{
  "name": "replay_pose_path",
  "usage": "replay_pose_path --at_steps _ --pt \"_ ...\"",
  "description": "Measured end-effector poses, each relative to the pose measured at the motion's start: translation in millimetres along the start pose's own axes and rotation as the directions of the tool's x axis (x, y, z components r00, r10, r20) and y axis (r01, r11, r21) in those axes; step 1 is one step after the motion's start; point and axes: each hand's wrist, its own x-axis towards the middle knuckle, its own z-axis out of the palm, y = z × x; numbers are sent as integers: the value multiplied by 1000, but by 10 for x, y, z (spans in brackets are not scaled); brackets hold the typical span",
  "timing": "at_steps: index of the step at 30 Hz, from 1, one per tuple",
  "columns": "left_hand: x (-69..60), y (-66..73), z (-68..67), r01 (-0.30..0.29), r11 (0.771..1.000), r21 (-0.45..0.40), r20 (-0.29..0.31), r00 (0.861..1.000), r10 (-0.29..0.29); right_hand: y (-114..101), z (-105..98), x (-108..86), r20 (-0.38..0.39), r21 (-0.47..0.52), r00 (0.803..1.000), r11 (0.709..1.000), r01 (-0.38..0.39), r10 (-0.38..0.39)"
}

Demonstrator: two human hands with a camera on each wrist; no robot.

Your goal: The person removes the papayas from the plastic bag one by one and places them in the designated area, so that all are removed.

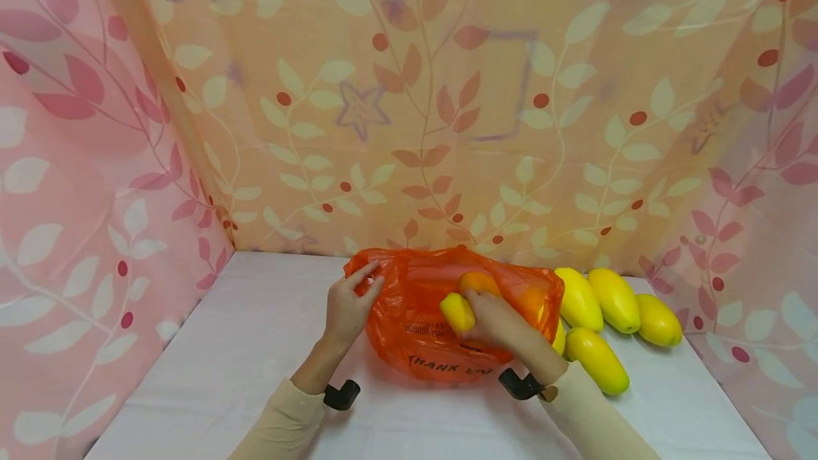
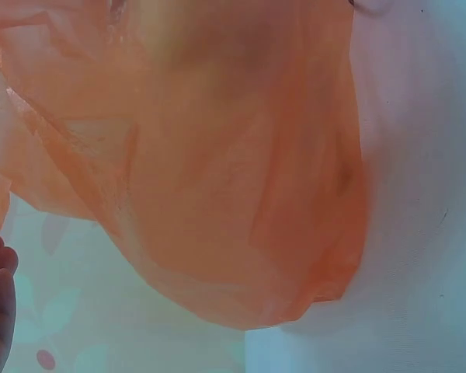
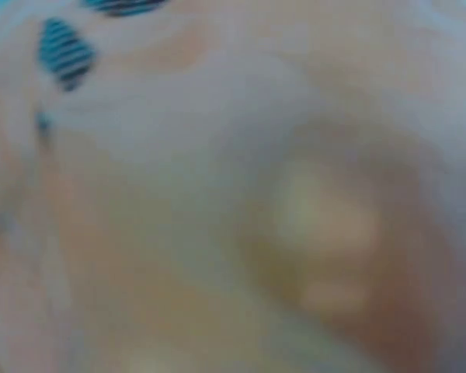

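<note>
A translucent orange plastic bag [image 1: 390, 318] with printed lettering lies at the table's far middle and fills most of the left wrist view. My left hand [image 1: 348, 311] holds the bag's left edge between thumb and fingers; in the left wrist view those fingers [image 2: 0, 303] show beside the film. My right hand [image 1: 495, 314] grips a yellow mango [image 1: 456, 312] over the middle of the bag. Just behind that hand, another mango [image 1: 479, 282] looks orange against the bag. The right wrist view is blurred, with orange film near the lens.
Several yellow mangoes [image 1: 613, 300] lie on the white table [image 1: 211, 360] right of the bag, one [image 1: 597, 360] nearer the front. Floral cloth walls [image 1: 434, 126] enclose the back and both sides. Black wrist mounts [image 1: 341, 395] sit on both wrists.
</note>
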Motion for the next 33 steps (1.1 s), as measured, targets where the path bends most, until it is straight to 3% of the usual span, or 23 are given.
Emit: replay_pose_path --at_steps 33 --pt "-10 -50 -3 2 1000 -8 -4 1000 -2 -177 -399 -249 -107 95 993 994 57 -47"
